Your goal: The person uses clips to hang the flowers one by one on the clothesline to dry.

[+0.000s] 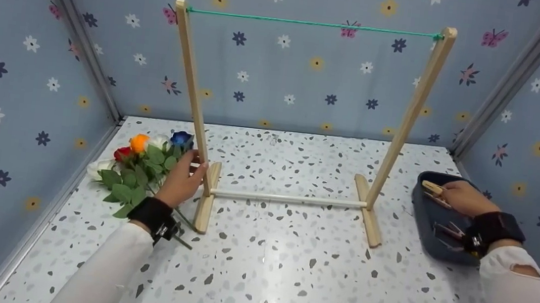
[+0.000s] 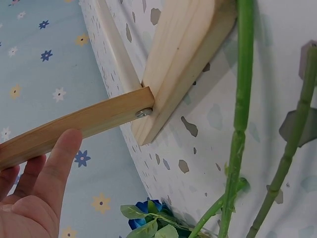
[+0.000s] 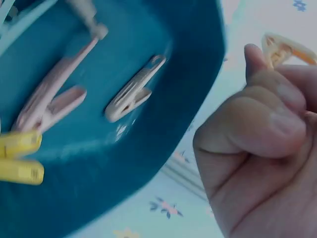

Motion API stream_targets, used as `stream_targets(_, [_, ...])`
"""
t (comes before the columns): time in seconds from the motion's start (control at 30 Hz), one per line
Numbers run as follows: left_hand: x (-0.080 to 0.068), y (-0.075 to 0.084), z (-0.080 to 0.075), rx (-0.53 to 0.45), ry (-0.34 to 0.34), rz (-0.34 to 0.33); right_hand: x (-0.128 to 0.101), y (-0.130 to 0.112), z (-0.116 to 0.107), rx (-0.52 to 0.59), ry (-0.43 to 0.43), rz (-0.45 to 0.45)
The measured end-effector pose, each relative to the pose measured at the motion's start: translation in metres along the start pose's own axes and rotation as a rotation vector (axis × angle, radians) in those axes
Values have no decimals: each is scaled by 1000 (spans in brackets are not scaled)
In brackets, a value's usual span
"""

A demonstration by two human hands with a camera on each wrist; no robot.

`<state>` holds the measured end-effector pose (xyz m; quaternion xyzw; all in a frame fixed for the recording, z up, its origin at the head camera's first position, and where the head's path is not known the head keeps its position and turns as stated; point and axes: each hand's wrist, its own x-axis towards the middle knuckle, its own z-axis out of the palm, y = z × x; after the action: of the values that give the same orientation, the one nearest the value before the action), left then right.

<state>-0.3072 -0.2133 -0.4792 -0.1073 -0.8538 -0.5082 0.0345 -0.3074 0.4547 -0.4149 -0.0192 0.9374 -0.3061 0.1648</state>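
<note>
The left hand (image 1: 184,178) grips the wooden rack (image 1: 192,79) post to steady it, while the right hand (image 1: 463,196) pinches a clothespin (image 1: 432,187) over the blue tray (image 1: 425,220).

Rack (image 1: 408,116): bare pale wood, smooth, matt, w/ a metal screw (image 2: 143,113) at the foot; green cord (image 1: 315,23) looks like twisted yarn. Tray (image 3: 163,114): glossy blue plastic. Pegs (image 3: 132,90): smooth plastic. Tabletop (image 1: 276,274): speckled terrazzo look, slight sheen
</note>
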Motion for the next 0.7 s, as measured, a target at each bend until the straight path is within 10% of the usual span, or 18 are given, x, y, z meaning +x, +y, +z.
stream_targets(0.3, [-1, 2, 0, -16, -7, -9, 0, -24, 16, 548, -108, 74])
stream_targets(0.7, [-1, 2, 0, -11, 7, -18, -5, -56, 42, 429, -124, -93])
